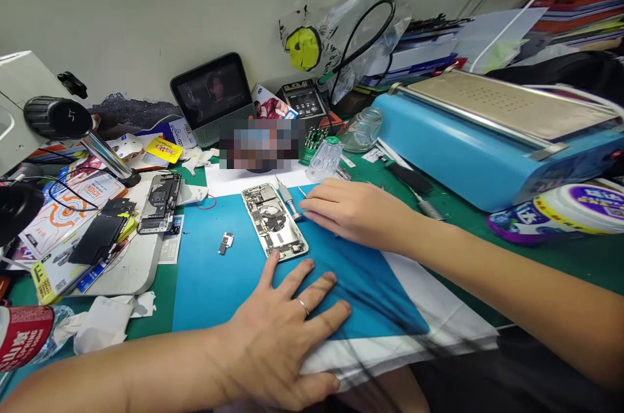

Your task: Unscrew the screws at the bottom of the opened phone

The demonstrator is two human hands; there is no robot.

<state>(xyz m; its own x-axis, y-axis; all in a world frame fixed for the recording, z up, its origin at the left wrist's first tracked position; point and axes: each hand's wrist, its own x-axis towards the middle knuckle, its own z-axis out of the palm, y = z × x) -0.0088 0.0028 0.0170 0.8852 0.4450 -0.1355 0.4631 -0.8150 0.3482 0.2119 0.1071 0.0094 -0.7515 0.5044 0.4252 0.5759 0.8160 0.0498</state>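
An opened phone housing (275,221) lies on the blue mat (205,289), its inner parts and a round coil showing. My left hand (287,309) rests with fingers spread on the mat, one fingertip touching the housing's bottom edge. Right of the housing, my right hand (348,208) has its fingers pinched together. A thin silvery tip pokes out by those fingers, but what they hold is mostly hidden. Close to these fingertips lies a slim silver screwdriver (288,199), along the housing's right side. A small metal phone part (225,243) sits apart on the mat, left of the housing.
At left, a phone assembly (160,201) lies on a cluttered white stand. A tablet-like screen (213,94) leans at the wall. Bits (316,140), a clear cup (325,156) and a glass jar (363,129) stand behind. A blue heating plate machine (453,146) occupies the right.
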